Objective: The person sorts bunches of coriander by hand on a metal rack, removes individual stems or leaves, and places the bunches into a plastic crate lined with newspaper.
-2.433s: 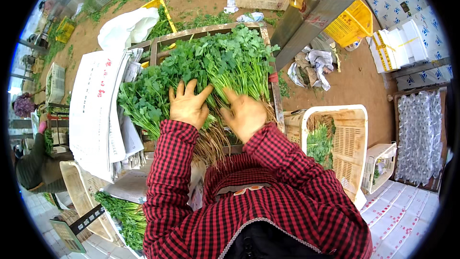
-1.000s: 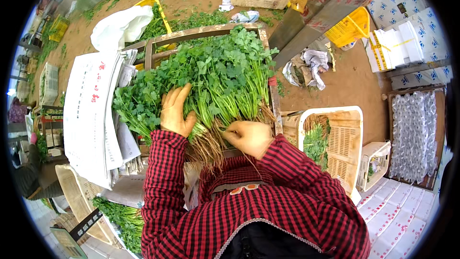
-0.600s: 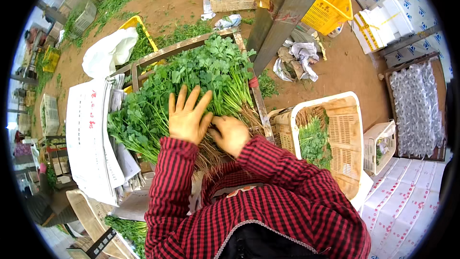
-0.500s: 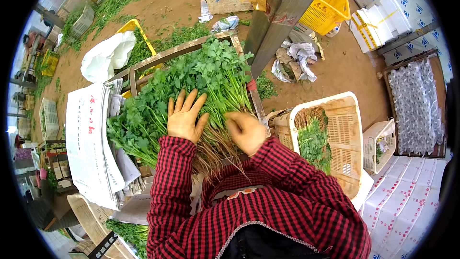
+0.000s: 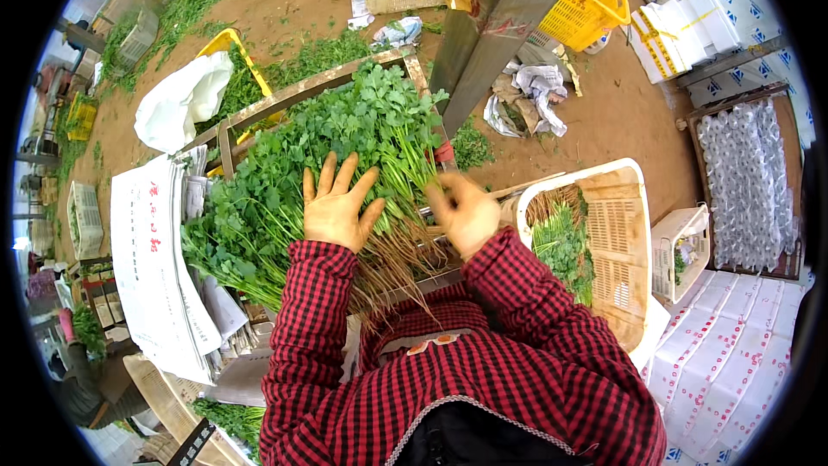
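Observation:
A heap of leafy green herbs [image 5: 302,155], looking like coriander with long stems and brown roots, lies on a wooden-framed stand [image 5: 259,110]. My left hand [image 5: 335,211] rests flat on the heap, fingers spread, where leaves give way to stems. The roots [image 5: 392,280] trail toward me, right of that wrist. My right hand [image 5: 468,214] is at the heap's right edge, beside the stems, its fingers curled and pinched together. Whatever lies between those fingertips is too small to make out.
Stacked newspapers [image 5: 155,267] stand left of the heap. At the right, a cream plastic crate [image 5: 617,250] holds bundled herbs [image 5: 561,246]. A metal post [image 5: 492,43] rises just beyond the stand. Crumpled paper [image 5: 539,91] and loose greens [image 5: 319,65] lie on the dirt floor.
My right hand has moved a little right and away from me, from over the stems to the heap's edge. My left hand stays spread on the heap.

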### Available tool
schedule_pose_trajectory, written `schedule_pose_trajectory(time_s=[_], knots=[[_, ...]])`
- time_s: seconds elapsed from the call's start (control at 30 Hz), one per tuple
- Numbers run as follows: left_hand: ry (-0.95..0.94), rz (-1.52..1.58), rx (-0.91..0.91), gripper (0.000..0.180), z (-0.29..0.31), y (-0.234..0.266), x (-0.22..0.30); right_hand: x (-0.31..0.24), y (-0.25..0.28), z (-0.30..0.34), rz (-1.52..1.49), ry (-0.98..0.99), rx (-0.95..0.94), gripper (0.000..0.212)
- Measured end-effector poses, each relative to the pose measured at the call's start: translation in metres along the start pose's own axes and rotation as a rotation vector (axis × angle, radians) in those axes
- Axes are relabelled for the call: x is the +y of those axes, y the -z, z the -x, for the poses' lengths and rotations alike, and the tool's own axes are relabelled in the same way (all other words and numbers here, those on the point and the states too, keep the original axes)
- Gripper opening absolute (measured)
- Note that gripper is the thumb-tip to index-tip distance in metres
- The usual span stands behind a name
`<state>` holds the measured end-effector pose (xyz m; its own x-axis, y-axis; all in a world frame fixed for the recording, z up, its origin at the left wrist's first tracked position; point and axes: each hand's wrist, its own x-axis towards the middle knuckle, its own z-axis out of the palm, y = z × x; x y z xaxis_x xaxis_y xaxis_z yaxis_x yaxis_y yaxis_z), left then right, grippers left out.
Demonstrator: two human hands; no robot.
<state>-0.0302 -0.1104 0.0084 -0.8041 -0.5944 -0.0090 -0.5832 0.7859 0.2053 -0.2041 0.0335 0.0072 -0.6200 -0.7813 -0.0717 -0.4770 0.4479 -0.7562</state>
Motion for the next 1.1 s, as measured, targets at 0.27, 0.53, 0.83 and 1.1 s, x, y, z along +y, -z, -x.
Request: schedule_pose_trajectory(time_s=[0.27,0.53,0.83,1.1], knots=[[-0.016,0.012,0.023,0.048,-0.007,-0.008,-0.003,0.014,-0.033,-0.045,0.118,0.137,-0.349,0.066],[0.023,0.0,0.024,0.05,0.0,-0.013,-0.007,0.014,0.01,0.049,0.128,0.239,-0.349,0.038],[0.102,0.134,-0.137,0.05,-0.015,0.001,-0.004,0.021,-0.028,0.104,0.368,0.307,-0.463,0.025],[0.004,0.623,0.457,0.061,0.038,0.024,-0.003,0.044,0.03,0.065,-0.263,-0.106,-0.319,0.035]])
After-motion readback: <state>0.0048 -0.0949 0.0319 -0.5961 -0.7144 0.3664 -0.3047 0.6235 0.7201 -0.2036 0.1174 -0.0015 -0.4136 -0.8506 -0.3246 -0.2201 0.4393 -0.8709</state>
